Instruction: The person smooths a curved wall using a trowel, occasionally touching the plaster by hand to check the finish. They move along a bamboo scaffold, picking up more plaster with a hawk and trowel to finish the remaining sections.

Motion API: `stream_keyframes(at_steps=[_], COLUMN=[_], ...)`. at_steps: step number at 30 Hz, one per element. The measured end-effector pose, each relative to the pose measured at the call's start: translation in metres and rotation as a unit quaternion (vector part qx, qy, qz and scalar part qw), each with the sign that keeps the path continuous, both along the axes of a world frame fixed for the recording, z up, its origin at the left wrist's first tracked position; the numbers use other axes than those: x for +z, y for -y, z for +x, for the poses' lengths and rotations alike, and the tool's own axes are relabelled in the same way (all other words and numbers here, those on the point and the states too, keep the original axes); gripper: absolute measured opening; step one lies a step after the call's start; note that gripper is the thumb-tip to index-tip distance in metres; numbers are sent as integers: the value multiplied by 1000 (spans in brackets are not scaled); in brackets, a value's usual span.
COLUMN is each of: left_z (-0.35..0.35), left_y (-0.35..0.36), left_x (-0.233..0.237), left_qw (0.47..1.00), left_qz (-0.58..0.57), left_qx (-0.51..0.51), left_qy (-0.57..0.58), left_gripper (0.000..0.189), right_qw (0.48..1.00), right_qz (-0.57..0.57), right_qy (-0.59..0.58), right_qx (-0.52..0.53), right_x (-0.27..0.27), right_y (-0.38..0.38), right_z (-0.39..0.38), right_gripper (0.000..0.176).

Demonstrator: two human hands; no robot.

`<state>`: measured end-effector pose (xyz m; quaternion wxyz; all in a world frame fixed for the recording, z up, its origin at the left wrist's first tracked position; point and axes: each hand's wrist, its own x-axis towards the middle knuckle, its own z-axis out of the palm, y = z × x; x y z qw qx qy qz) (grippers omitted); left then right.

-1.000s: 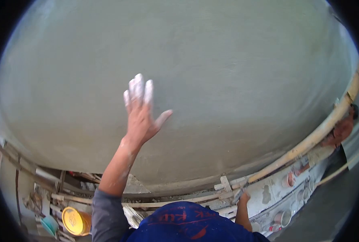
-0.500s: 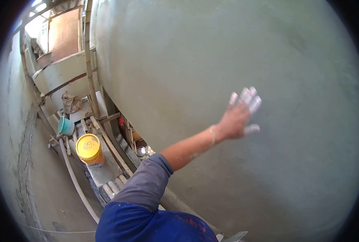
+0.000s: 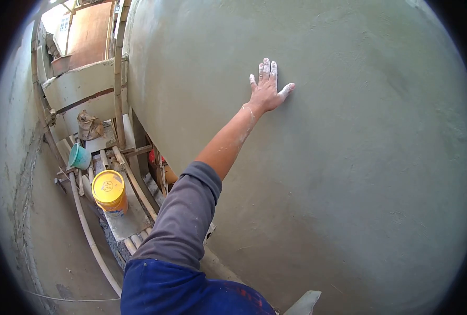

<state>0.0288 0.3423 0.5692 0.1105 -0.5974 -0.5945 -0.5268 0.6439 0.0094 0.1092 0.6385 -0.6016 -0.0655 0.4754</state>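
One left hand [image 3: 266, 89] lay spread flat on the plastered wall [image 3: 359, 157], well inside its edge; one yellow bucket [image 3: 109, 191] stood below.

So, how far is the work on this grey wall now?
Done: the wall looks coated evenly grey across the whole view. In hand: the left hand, smeared white, lies flat on it, fingers straight. Left: hard to tell; faint rough marks show low on the wall, and the yellow bucket stands lidded on the planks below.
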Motion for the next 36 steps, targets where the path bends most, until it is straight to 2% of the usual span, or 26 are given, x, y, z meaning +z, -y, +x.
stream_keyframes(at_steps=[3,7,9,11,12,13,14,15,16,18,19,21,24,25,27,31,34,36], left_z=[5,21,41,58,76,91,107,122,138,162,169,181,188,182,186,191,216,219], left_y=[8,29,46,83,105,118,133,149,161,185,190,193,187,198,194,216,208,214], left_x=[2,-13,-49,-92,-118,-152,-184,-210,-239,-270,-273,-274,-288,-271,-281,-255,-271,-241], left_qw=[1000,999,981,957,948,920,895,848,818,687,638,531,479,488,475,481,439,504], left_qz=[-6,46,188,212,216,110,57,-23,-82,-254,-262,-275,-321,-325,-323,-284,-243,-217], left_qx=[-1,-24,-36,-195,-232,-369,-440,-527,-568,-662,-698,-760,-773,-758,-760,-746,-755,-706], left_qy=[7,-4,-26,23,27,73,41,39,47,162,195,256,265,285,305,362,422,448], left_gripper=[96,92,70,36,16,14,12,15,29,44,46,51,46,43,43,38,31,24], right_qw=[1000,997,992,982,974,964,949,932,914,888,874,876,859,856,852,815,776,767], right_qz=[15,42,64,90,105,122,139,153,159,120,101,116,71,78,106,171,216,188], right_qy=[6,2,-16,-42,-57,-81,-106,-132,-161,-184,-193,-131,-135,-159,-225,-375,-442,-454], right_qx=[19,68,110,162,190,223,261,299,338,403,434,449,489,485,460,408,394,412], right_x=[12,29,32,39,42,43,44,50,54,128,161,181,183,185,191,204,194,208], right_y=[-5,-15,-23,-37,-45,-52,-61,-71,-80,-74,-72,-73,-77,-77,-72,-66,-69,-64], right_z=[-4,-15,-21,-33,-40,-44,-50,-57,-64,-123,-153,-191,-202,-209,-219,-231,-227,-233], right_gripper=[34,35,35,36,36,36,36,36,37,39,41,40,39,39,40,42,45,46])
